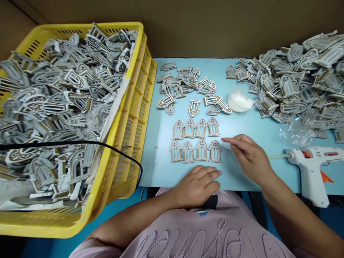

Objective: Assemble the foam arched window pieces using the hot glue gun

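Note:
Two rows of small arched window-frame pieces [201, 128] lie face down on the blue tabletop [161, 175], grey-white with brownish edges. My left hand [199, 184] rests at the table's front edge below the lower row, fingers loosely laid out and holding nothing visible. To the right of the rows, my right hand [249, 157] hovers with its fingers pressed together. A thin translucent piece [227, 145] shows just under those fingertips; whether it is pinched is unclear. Behind the rows lie more window frames [194, 108], some showing brown scrollwork.
At left stands a yellow crate [134, 118] heaped with frames, a black cable [118, 152] crossing it. A large pile of frames [292, 79] fills the back right. Near it are a white cup-like piece [240, 100], clear plastic wrap [298, 130] and a white glue gun [311, 172].

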`<action>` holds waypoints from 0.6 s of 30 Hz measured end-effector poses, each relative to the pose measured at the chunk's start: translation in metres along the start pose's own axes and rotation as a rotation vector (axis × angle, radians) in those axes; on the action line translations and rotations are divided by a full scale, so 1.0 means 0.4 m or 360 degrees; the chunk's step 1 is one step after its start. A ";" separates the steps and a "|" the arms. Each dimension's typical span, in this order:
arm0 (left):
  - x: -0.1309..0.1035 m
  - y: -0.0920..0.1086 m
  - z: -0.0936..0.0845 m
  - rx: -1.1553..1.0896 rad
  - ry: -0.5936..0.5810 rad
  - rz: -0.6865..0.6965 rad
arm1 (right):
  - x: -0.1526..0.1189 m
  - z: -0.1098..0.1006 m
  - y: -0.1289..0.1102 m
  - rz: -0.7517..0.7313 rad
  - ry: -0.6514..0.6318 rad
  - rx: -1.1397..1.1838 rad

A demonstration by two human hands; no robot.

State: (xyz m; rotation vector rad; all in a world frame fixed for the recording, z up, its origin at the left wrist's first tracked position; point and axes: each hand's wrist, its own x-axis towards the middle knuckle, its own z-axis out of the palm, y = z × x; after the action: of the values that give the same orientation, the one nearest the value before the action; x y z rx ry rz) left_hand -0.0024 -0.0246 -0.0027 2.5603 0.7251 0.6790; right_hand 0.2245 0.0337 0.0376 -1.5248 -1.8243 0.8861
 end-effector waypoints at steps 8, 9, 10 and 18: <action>-0.011 0.000 0.001 0.0095 0.0082 -0.0011 | -0.011 0.022 0.021 0.0148 0.0002 0.0008; -0.011 0.001 0.001 0.0098 0.0075 -0.0029 | -0.011 0.028 0.023 0.0133 -0.0028 0.0016; -0.011 0.001 0.001 0.0100 0.0064 -0.0050 | -0.012 0.035 0.023 0.0109 -0.0062 0.0021; -0.008 -0.001 0.011 0.0104 -0.0013 -0.0154 | 0.004 0.064 0.023 -0.0144 -0.0223 -0.0265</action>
State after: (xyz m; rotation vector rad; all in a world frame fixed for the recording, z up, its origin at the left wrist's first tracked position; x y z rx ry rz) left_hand -0.0026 -0.0273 -0.0076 2.5654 0.8760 0.6227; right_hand 0.2093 0.0336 0.0148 -1.4983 -2.0966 0.8341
